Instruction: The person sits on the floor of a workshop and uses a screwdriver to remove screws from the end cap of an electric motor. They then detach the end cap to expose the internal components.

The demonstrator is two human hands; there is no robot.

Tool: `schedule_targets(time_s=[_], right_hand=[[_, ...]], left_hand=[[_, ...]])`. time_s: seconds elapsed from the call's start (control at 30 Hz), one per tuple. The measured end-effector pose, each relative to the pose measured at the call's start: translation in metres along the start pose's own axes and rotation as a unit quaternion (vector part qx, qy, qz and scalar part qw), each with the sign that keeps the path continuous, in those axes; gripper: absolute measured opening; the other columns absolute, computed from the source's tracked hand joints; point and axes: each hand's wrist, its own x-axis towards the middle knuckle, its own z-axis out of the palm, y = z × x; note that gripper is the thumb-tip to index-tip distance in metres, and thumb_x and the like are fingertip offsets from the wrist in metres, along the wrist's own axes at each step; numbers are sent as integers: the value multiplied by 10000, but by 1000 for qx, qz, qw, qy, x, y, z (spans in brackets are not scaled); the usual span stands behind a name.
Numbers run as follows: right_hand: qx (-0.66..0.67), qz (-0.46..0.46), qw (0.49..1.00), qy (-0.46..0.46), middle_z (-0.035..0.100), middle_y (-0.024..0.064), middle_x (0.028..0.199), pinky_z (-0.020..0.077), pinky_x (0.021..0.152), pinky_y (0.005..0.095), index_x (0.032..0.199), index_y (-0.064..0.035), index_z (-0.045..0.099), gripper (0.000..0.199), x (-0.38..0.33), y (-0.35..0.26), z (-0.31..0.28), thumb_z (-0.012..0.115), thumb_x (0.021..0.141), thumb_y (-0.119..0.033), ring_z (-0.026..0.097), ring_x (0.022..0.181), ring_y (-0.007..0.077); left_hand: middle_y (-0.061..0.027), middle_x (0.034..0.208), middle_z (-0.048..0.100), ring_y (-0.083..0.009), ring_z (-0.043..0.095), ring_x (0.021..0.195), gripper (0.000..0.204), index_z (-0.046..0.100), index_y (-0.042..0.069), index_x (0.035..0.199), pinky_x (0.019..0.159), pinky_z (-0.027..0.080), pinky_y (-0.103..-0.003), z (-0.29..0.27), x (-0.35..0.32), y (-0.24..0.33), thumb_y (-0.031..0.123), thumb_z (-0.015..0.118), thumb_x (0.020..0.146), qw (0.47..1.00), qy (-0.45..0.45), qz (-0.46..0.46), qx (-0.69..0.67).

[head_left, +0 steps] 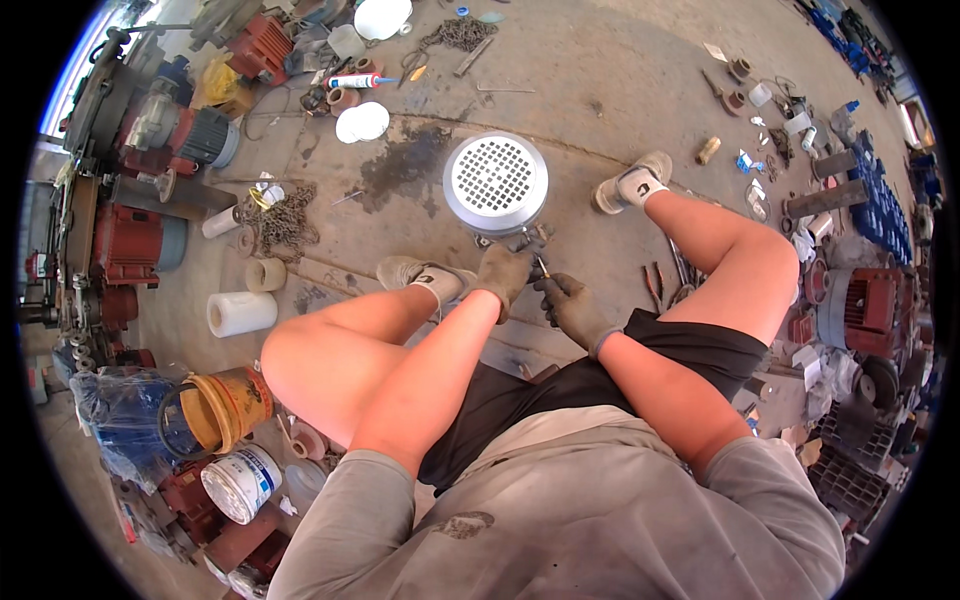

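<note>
A motor with a round silver fan cover (495, 178), pierced by a grid of square holes, stands on the floor between my feet. At its near side my left hand (506, 272), in a dirty work glove, is closed; its fingertips are hidden, and what they hold cannot be made out. My right hand (574, 308), gloved too, is closed around a thin tool that looks like a screwdriver (543, 266). Its slim metal shaft points away from me, toward the motor's near edge beside my left hand. Small dark metal parts there are too small to tell.
Red-handled pliers (653, 286) lie right of my hands. Rusty chain (290, 222), a white plastic roll (242, 314) and a sealant tube (360, 80) lie to the left. An orange bucket (225, 408) and white pail (241, 483) stand near left. Red motors (865, 312) line the right.
</note>
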Motion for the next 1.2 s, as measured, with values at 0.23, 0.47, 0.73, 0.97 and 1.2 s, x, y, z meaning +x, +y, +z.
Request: schedule_targets(time_s=[0.23,0.47,0.73,0.97,1.2], right_hand=[[242,116,948,-173,661,27,808,477,566,299,1275,-77,713,355,9,2,-25,551,1144,-364,585,630,119],[32,5,999,24,686,14,794,507,594,302,1298,-83,699,396,-13,7,-5,538,1143,-411,629,628,158],[338,146,920,-133,505,-33,647,375,488,290,1225,-112,670,436,-7,32,-12,478,1160,-497,447,502,120],[-100,-106,983,115,677,40,752,532,620,386,1160,-46,713,446,-21,27,8,499,1159,-437,647,623,196],[72,-1,997,-9,649,13,711,444,541,337,1155,-82,743,444,2,37,-2,489,1159,-445,573,550,168]], left_hand=[[-52,841,736,-147,668,655,289,804,6,1034,593,552,-305,0,5,-2,290,838,993,999,6,19,-41],[-15,1082,809,-79,694,839,245,807,44,1227,723,578,-263,4,-3,3,170,771,1020,999,44,15,-18],[-24,1082,800,-114,691,925,329,796,50,1267,866,563,-295,-2,-10,0,302,713,1073,998,13,51,47],[-82,1012,800,-177,719,853,363,791,52,1288,816,583,-345,-5,-6,-8,308,687,1052,989,-33,74,122],[-83,1092,791,-164,715,859,380,789,121,1348,812,583,-359,-9,-5,-5,319,747,1027,985,-22,109,132]])
